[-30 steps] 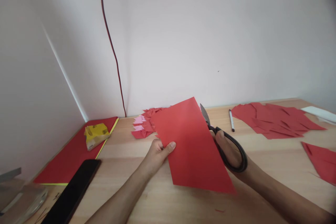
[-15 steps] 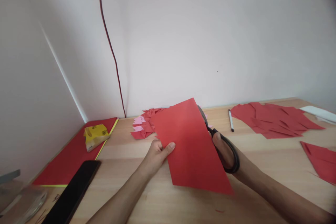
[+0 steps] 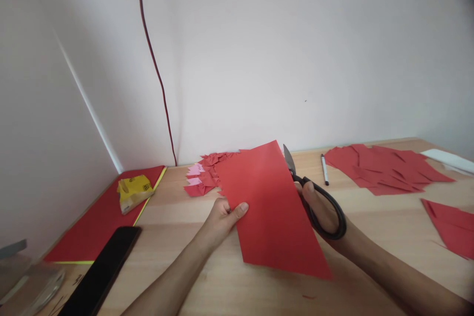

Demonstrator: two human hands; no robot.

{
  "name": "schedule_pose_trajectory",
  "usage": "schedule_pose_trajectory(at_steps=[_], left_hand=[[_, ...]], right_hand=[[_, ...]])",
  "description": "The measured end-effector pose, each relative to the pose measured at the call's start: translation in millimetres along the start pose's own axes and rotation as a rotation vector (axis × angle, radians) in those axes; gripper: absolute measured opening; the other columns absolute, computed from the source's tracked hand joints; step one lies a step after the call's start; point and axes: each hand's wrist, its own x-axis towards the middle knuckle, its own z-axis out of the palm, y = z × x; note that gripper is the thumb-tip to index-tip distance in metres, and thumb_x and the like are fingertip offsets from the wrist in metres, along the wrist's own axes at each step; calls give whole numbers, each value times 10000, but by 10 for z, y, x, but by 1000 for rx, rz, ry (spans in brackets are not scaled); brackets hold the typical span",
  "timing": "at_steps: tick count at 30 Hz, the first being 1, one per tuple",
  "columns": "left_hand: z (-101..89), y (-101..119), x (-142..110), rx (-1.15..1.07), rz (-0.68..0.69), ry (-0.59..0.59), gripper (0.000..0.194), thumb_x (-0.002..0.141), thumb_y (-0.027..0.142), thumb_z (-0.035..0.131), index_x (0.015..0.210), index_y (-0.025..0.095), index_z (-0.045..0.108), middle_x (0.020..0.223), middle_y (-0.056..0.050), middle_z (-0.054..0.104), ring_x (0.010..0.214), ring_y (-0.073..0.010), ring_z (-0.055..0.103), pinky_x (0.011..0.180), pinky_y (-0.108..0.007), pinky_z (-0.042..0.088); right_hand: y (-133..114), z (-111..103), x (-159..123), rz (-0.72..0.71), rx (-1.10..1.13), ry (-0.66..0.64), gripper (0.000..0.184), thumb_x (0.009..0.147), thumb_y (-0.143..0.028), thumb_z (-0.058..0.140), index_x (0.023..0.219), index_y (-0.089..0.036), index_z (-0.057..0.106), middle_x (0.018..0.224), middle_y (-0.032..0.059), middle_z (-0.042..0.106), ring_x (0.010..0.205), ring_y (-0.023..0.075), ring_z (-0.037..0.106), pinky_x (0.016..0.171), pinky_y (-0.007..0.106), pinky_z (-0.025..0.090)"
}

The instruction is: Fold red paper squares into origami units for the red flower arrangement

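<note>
A sheet of red paper (image 3: 272, 212) is held up above the wooden table, tilted toward me. My left hand (image 3: 225, 217) pinches its left edge, thumb on the front and fingers hidden behind. At the sheet's right edge, my right hand (image 3: 320, 210) is closed round the black handles of a pair of scissors (image 3: 328, 212). One metal blade shows beside the paper's upper right edge; the other is hidden behind the sheet. Folded red and pink paper pieces (image 3: 207, 170) lie behind the sheet, near the wall.
Cut red paper pieces (image 3: 385, 168) lie at the back right, with more red paper (image 3: 450, 224) at the right edge. Beside the pile is a marker (image 3: 325, 169). On the left are a black phone (image 3: 101, 266), a yellow packet (image 3: 135, 192) and a red sheet with yellow edging (image 3: 85, 227).
The scissors and my right hand have shifted slightly right, and more of the blade shows beside the paper. My left hand keeps its hold on the sheet.
</note>
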Motion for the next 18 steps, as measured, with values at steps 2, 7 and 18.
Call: schedule_pose_trajectory(at_steps=[2,7,18], left_hand=[[2,4,-2,4,-2,-7,359,875,415,610,1010,102,723,981,-123,734,920,-224,676,844,-315,495],[16,27,-1,-3,1,-3,372,867,422,619,1026,101,718,1000,-129,730,948,-236,670,856,-326,492],[12,16,7,-1,-4,-2,367,864,427,621,995,100,725,948,-120,736,903,-213,671,802,-288,492]], right_hand=[[3,-9,-18,26,24,-4,535,936,-642,296,849,-221,613,704,38,639,600,193,579,567,315,494],[101,-30,-4,69,37,2,545,913,-676,307,745,-237,581,602,27,587,554,198,549,528,319,471],[161,-60,33,39,-75,13,620,887,-725,292,844,-216,643,645,43,648,607,220,600,546,330,497]])
